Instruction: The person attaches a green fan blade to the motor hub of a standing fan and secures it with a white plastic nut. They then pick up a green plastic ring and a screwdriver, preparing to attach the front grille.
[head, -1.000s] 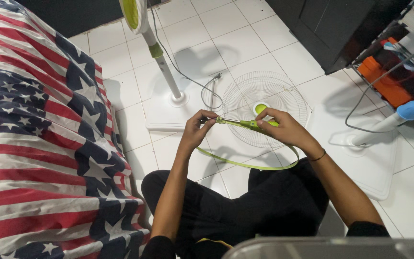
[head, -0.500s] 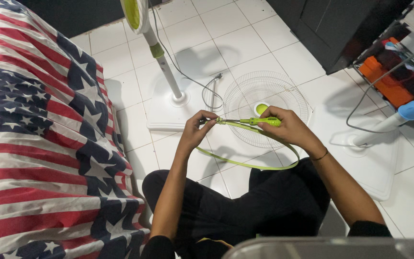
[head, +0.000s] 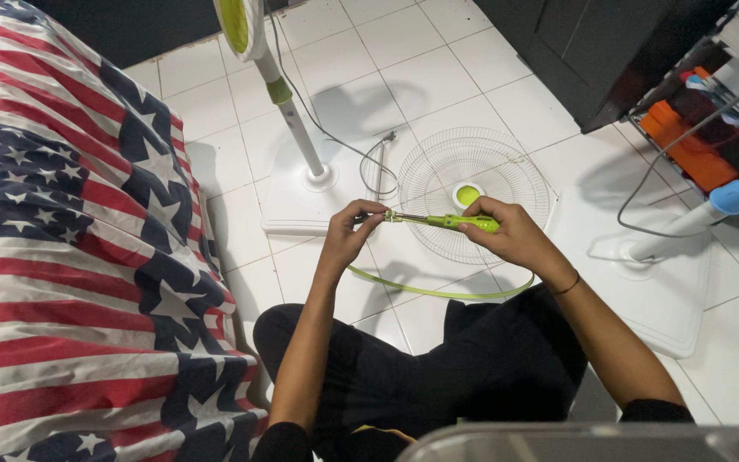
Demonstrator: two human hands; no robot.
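Above the white fan grille (head: 472,184), right grip (head: 515,238) clamps a green screwdriver (head: 451,222); left grip (head: 348,235) pinches the green ring (head: 438,293).

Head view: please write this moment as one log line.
right hand: grips green screwdriver | left hand: pinches green band at tip | behind: fan grille

Setting: room in a home, floor-level repair spot.
White tiled floor (head: 438,51); star-and-stripe patterned bedcover (head: 70,257) along the left; pedestal fan stand (head: 288,111) at top centre; dark cabinet (head: 609,51) and cluttered wire rack (head: 712,128) upper right.
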